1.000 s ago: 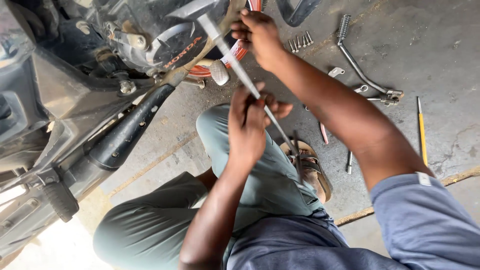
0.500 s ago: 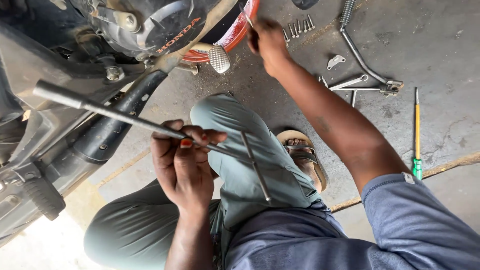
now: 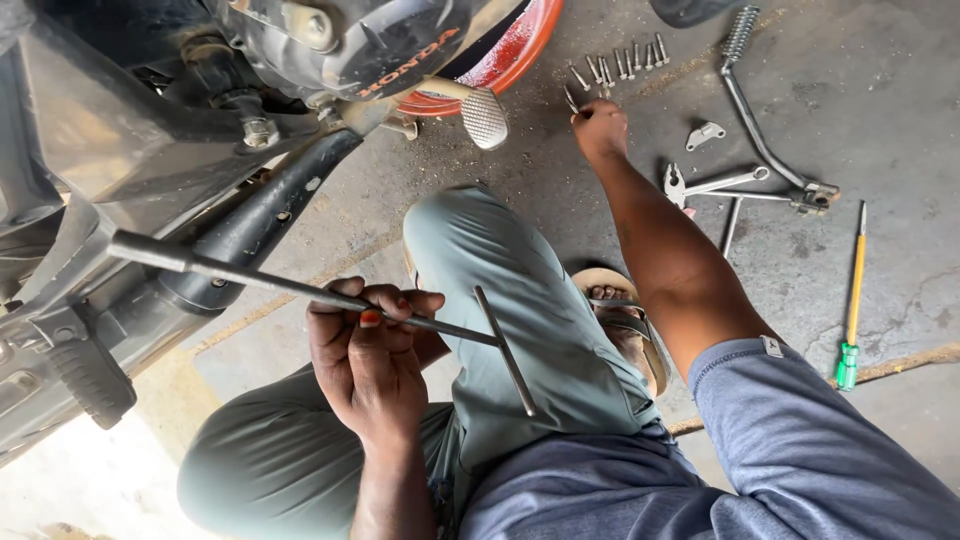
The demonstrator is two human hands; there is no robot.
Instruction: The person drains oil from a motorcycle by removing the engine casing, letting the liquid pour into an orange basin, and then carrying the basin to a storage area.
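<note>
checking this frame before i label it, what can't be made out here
Head view:
- Right hand fingertips: turned away among the bolts, so whether it pinches one is unclear.
- T-handle wrench: the left hand covers part of its shaft.
- Motorcycle: cut off by the top and left edges.

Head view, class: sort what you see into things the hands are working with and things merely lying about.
In hand:
left hand grips T-handle wrench
right hand touches row of bolts

Lying about:
kick-start lever
pliers
yellow screwdriver
small bracket
</note>
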